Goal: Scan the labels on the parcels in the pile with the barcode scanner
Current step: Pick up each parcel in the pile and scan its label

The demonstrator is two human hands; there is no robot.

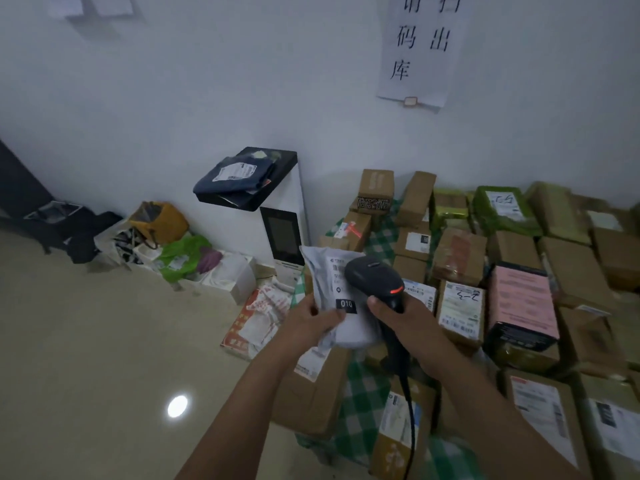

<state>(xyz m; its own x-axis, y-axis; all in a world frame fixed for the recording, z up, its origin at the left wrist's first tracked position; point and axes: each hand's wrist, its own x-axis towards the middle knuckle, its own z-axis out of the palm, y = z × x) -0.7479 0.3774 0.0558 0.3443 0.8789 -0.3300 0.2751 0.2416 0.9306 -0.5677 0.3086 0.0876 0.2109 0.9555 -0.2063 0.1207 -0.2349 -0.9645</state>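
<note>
White poly mailer (341,299) – soft, light, crumply – held above near-left of pile, L hand (311,318) fingers pinching its lower edge. R hand (403,318) fingers wrapped round scanner (375,277) grip – aimed at label.

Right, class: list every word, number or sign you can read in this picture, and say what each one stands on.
"010": black tag on the white bag that the left hand holds.
"码", "出", "库": paper sign on the wall; its top characters are cut off.
Shipping labels on the boxes: too blurred to read.
</note>
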